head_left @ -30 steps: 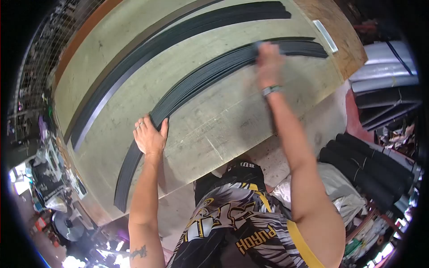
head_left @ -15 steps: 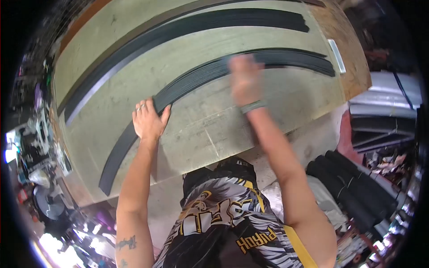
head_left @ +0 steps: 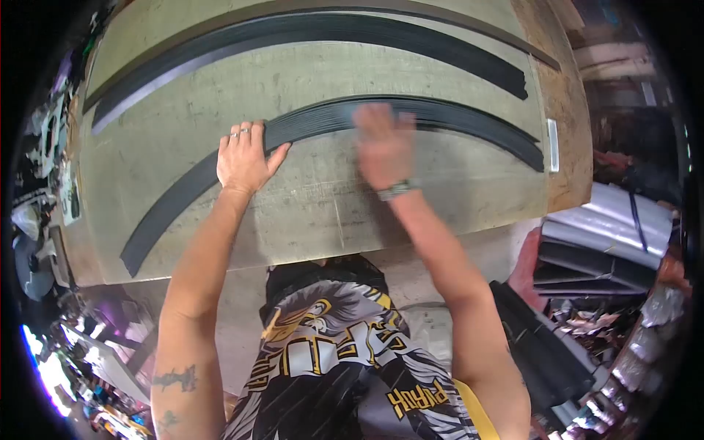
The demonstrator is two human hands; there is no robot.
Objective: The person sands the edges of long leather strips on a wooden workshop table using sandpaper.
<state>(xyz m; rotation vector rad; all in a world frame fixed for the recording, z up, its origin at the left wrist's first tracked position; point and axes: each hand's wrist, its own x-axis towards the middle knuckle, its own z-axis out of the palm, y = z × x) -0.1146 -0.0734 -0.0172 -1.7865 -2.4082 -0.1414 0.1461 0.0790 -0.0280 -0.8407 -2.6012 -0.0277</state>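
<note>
The counter (head_left: 308,205) carries two long stacks of dark strips. The far stack (head_left: 308,31) lies squared and untouched near the back edge. The near stack (head_left: 455,121) is in hand: it runs in a line from the lower left to the right end, its layers fanned at the middle, so the evening-up looks only partly done. The left hand (head_left: 242,158) lies open and flat on it, thumb spread. The right hand (head_left: 383,147), blurred, presses open-palmed on the stack just beside the left.
</note>
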